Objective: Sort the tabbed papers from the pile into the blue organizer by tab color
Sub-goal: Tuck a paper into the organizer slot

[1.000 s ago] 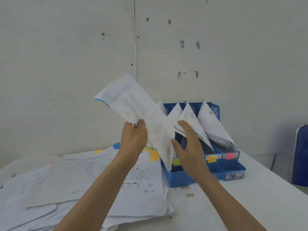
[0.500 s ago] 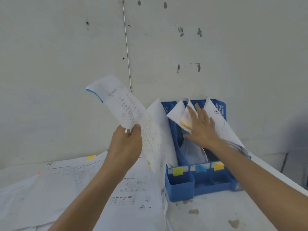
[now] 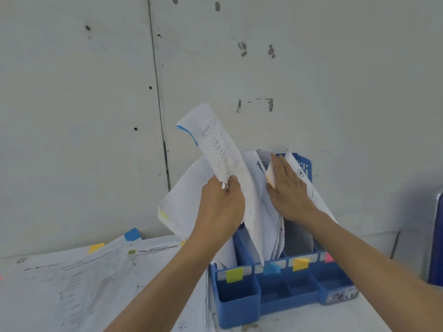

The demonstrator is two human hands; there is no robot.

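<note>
Left hand (image 3: 221,208) grips a blue-tabbed paper (image 3: 224,154) that rises above its curled fingers; right hand (image 3: 288,190), fingers straight, presses filed papers (image 3: 302,174) back in the blue organizer (image 3: 239,305). The pile (image 3: 96,283) lies left of both hands.

We have the organizer (image 3: 282,295) on the table (image 3: 311,322), against the wall (image 3: 72,116). The pile (image 3: 96,283) lies just left of it. Our left hand (image 3: 220,209) holds a sheet (image 3: 225,159) over the organizer's left slots. Our right hand (image 3: 287,188), to its right, lies flat on papers (image 3: 268,226) standing in the rear slots. The small compartments sit in front of those.
</note>
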